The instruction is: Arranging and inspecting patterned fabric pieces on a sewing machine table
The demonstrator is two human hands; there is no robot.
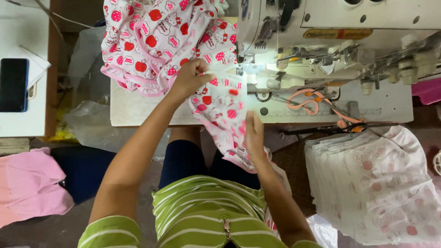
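At frame centre, our left hand pinches the printed fabric piece at the sewing machine; our right hand lies flat, open, on it. Sewn pieces heap upper left; an unsewn stack waits lower right.

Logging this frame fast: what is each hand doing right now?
Left hand: closed, gripping the printed fabric piece beside the sewing machine.
Right hand: flat, open on the same piece.
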